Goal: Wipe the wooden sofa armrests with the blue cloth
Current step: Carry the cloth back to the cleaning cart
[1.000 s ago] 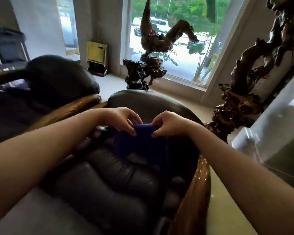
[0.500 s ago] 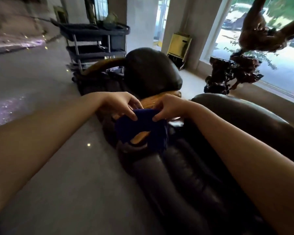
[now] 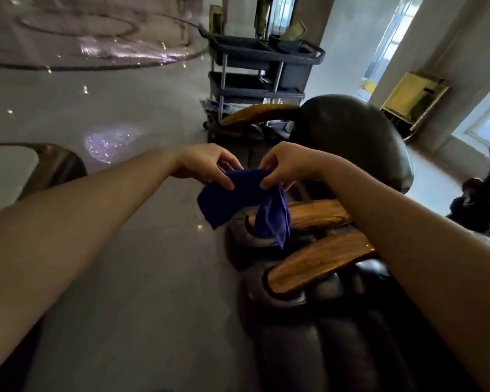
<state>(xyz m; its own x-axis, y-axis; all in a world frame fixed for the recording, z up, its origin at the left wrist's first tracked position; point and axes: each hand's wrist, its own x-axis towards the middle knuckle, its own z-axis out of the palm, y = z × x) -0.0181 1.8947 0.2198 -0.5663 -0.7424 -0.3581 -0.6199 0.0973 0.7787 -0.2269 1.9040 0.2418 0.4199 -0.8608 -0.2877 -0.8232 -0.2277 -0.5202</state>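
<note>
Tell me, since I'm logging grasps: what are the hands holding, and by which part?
Both hold the blue cloth by its upper edge: left hand and right hand each pinch it between thumb and fingers; the rest hangs down.

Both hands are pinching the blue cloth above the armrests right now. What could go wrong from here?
1. The blue cloth is held only by its top edge between the left hand and right hand; bunched like that, it may wipe a narrow strip only.
2. Its hanging tail drapes toward the gap between the far wooden armrest and the near wooden armrest and could snag there.
</note>
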